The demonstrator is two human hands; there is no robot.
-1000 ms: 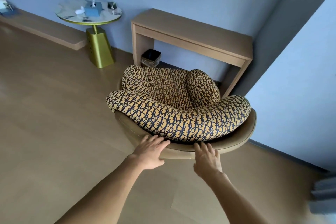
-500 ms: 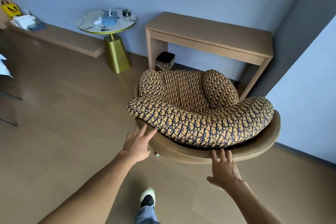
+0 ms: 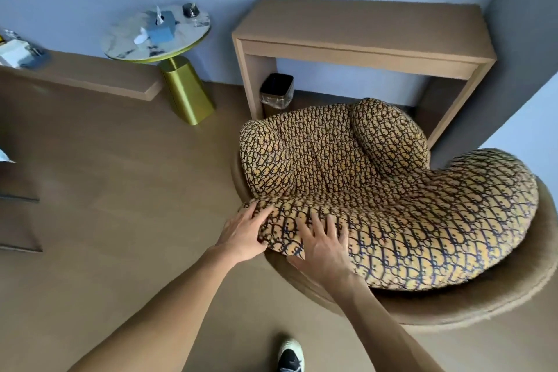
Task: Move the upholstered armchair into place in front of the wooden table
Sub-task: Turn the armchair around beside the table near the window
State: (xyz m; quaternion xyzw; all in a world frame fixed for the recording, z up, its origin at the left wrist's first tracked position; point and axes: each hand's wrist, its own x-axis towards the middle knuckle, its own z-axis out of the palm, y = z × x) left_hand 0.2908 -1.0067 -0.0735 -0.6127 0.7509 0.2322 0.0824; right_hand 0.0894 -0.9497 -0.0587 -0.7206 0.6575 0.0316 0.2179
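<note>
The upholstered armchair [image 3: 392, 205] has yellow cushions with a dark pattern in a tan shell, and its seat faces the wooden table [image 3: 362, 30] against the blue wall. The chair's front reaches the table's opening. My left hand [image 3: 244, 235] lies flat on the left end of the backrest cushion, fingers spread. Beside it, my right hand [image 3: 324, 249] presses on the same cushion with fingers apart. Neither hand wraps around anything.
A black waste bin [image 3: 276, 90] stands under the table's left side. A round marble side table [image 3: 157, 33] on a gold base holds a tissue box. A low wooden ledge [image 3: 90, 78] runs along the left wall. My shoe [image 3: 290, 353] shows at the bottom edge.
Both hands left the tan shell's rim and moved up onto the left end of the backrest cushion. The chair now sits closer to the table and appears larger in view.
</note>
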